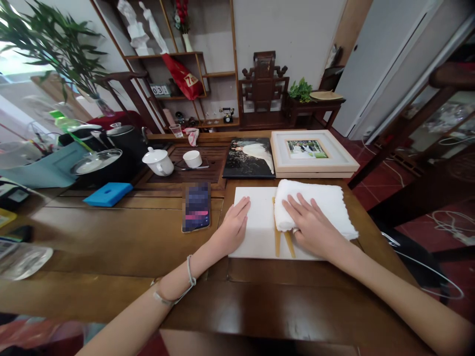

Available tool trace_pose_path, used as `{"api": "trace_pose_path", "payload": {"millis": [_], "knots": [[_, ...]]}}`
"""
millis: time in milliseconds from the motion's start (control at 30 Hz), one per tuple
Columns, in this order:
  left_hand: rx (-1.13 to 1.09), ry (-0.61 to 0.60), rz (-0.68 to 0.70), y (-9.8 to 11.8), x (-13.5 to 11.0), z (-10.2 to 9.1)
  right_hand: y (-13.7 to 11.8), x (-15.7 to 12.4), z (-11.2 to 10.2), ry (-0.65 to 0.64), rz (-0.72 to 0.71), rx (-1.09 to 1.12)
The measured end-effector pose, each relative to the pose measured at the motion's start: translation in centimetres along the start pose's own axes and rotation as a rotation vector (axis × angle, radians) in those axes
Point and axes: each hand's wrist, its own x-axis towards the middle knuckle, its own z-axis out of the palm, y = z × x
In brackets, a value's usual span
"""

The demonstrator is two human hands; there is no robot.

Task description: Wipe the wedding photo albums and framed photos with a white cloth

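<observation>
A flat white board (256, 240) lies on the wooden table in front of me. My left hand (235, 225) rests along its left edge, fingers stretched out and holding nothing. On the board's right part lies a folded white towel (330, 200). My right hand (311, 222) lies flat on the towel with fingers spread, pressing on its top. Two tapered yellowish strips (277, 243) stick out from under the towel towards me; their other ends are mostly covered, so I cannot tell what they belong to.
A phone (196, 207) lies left of the board. Behind it are a dark photo album (249, 158) and a framed photo (315, 153). Further left stand a lidded white cup (158, 160), a small white bowl (192, 158), a blue box (108, 194) and a black kettle (126, 141).
</observation>
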Motion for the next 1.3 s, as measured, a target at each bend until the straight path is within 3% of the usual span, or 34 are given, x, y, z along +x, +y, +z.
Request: {"api": "trace_pose_path", "payload": {"millis": [133,300,367,533,633,733,833,933,1000,1167,1233,1300], "knots": [[0.005,-0.008,0.000,0.2,-0.2,-0.1,-2.5,-3.5,-1.9,-0.130,-0.144,-0.036],[-0.002,-0.006,0.006,0.1,-0.3,0.0,-4.9,-7.7,-2.8,-0.116,-0.327,-0.034],[-0.005,-0.001,0.008,0.1,-0.3,0.0,-4.7,-7.2,-2.6,-0.109,-0.313,-0.010],[-0.003,0.015,0.020,0.0,-0.3,0.1,-2.7,-1.9,-1.0,-0.053,-0.118,-0.005],[-0.004,0.028,0.023,0.0,-0.2,0.2,-2.8,-0.1,-0.1,0.006,-0.072,-0.030],[-0.014,0.043,0.030,-0.2,-0.2,0.3,-4.8,-1.1,0.0,0.032,-0.152,-0.030],[-0.032,0.040,0.045,-0.6,-0.4,0.4,-7.6,-3.7,-0.6,0.049,-0.330,0.029],[-0.049,0.026,0.064,-0.8,-0.4,0.4,-8.8,-5.2,-1.1,0.048,-0.439,0.083],[-0.041,0.020,0.057,-0.7,-0.4,0.4,-8.3,-5.0,-1.1,0.037,-0.408,0.090],[-0.015,0.041,0.021,-0.3,-0.2,0.4,-6.8,-2.1,-0.6,0.036,-0.169,-0.015],[-0.023,0.049,0.026,-0.4,-0.2,0.4,-7.4,-1.6,-0.6,0.041,-0.169,-0.041],[-0.037,0.037,0.051,-0.6,-0.3,0.3,-8.5,-2.1,-0.8,0.064,-0.257,-0.036]]}}
